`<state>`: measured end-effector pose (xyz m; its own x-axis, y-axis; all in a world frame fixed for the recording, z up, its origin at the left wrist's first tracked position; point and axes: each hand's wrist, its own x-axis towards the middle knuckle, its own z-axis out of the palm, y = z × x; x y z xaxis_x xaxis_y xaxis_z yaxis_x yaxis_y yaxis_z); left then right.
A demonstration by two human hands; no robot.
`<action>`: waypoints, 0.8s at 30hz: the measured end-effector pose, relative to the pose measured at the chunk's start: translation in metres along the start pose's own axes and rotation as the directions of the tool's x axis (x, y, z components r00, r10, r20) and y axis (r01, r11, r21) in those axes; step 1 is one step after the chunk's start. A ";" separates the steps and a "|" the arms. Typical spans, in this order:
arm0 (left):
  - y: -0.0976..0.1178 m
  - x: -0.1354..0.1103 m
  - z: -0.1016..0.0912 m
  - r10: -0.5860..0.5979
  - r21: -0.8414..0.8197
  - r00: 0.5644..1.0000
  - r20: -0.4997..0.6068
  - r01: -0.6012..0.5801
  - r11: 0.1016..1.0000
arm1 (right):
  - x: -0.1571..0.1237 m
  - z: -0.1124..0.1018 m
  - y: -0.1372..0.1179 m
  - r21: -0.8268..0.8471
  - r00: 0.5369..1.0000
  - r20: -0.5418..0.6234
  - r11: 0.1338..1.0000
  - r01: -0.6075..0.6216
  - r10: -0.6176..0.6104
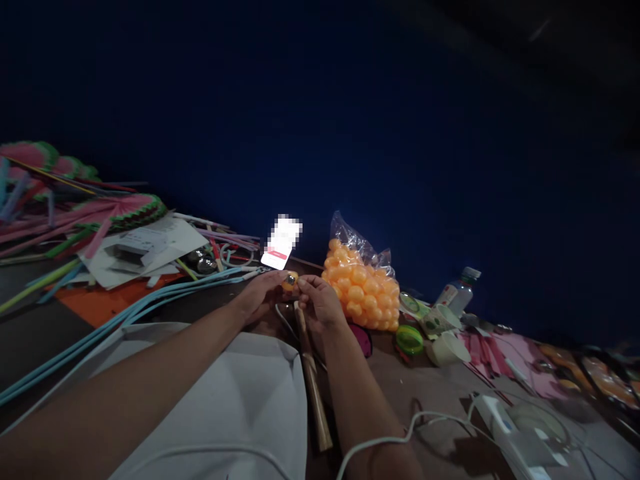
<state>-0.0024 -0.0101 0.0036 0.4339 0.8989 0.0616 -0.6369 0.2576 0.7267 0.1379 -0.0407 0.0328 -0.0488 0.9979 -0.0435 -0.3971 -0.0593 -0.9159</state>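
Observation:
My left hand (261, 293) grips a small orange ball (291, 281) with a shiny, dark patch on the side facing me. Close against its right edge, the fingers of my right hand (321, 301) are pinched together; what they hold, if anything, is too small to make out. A clear plastic bag of orange balls (361, 288) stands just right of my hands. Behind them a phone (280, 248) with a lit screen leans upright. The wooden handle of a tool (314, 393) lies between my forearms, its far end hidden by my right hand.
Pink-green paper fans (120, 212), sticks and light-blue cords (165, 291) cover the left side. A white sheet-like bag (240, 393) lies under my left arm. To the right are a green striped ball (409, 340), paper cups (447, 349), a bottle (463, 291) and a power strip (507, 433) with white cables.

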 end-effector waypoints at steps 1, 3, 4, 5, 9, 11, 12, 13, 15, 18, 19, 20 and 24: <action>0.000 0.000 0.000 0.003 -0.001 1.000 0.001 -0.003 1.000 | 0.000 0.000 0.000 -0.008 1.000 -0.001 1.000 -0.001 0.001; 0.001 -0.001 0.001 0.005 0.002 1.000 -0.001 -0.005 1.000 | 0.000 0.000 0.000 -0.024 1.000 0.000 1.000 -0.002 0.002; 0.001 -0.001 0.001 0.002 0.006 1.000 -0.004 -0.002 1.000 | 0.000 0.000 -0.001 -0.032 1.000 0.000 0.999 0.000 0.000; 0.002 -0.001 0.001 -0.002 0.013 1.000 -0.010 0.002 1.000 | 0.000 0.000 -0.001 -0.041 1.000 0.002 0.999 0.002 -0.002; 0.003 -0.001 0.003 0.008 0.034 1.000 -0.027 -0.007 0.999 | 0.000 -0.001 0.000 -0.082 1.000 0.002 0.997 0.009 -0.009; 0.002 -0.001 0.003 0.015 0.040 0.999 -0.029 -0.014 0.999 | 0.001 -0.001 0.001 -0.100 1.000 0.002 0.995 0.012 -0.011; 0.002 -0.001 0.002 0.014 0.043 0.999 -0.032 -0.013 0.999 | 0.001 -0.002 0.002 -0.104 1.000 0.001 0.994 0.014 -0.014; 0.002 -0.001 0.002 0.011 0.045 0.999 -0.039 -0.009 0.999 | 0.001 -0.002 0.002 -0.106 1.000 0.001 0.994 0.017 -0.017; 0.001 -0.001 0.002 0.007 0.045 0.998 -0.055 -0.004 0.999 | 0.001 -0.002 0.003 -0.105 1.000 0.006 0.994 0.020 -0.019; 0.002 -0.002 0.002 0.004 0.045 0.999 -0.046 -0.002 0.999 | 0.000 -0.001 0.002 -0.114 1.000 0.015 0.993 0.017 -0.015; 0.002 -0.002 0.002 0.004 0.047 0.999 -0.038 -0.002 0.999 | 0.000 -0.001 0.001 -0.118 1.000 0.016 0.993 0.017 -0.016; 0.002 -0.002 0.002 0.003 0.049 1.000 -0.030 -0.002 0.999 | -0.001 0.000 0.001 -0.120 1.000 0.017 0.993 0.021 -0.020; 0.002 -0.003 0.003 0.004 0.068 1.000 -0.013 -0.003 0.998 | 0.000 0.001 0.001 -0.125 1.000 0.014 0.992 0.027 -0.025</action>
<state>-0.0034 -0.0129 0.0072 0.4229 0.9045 0.0552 -0.5932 0.2303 0.7714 0.1368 -0.0411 0.0317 -0.0520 0.9985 -0.0146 -0.2809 -0.0287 -0.9593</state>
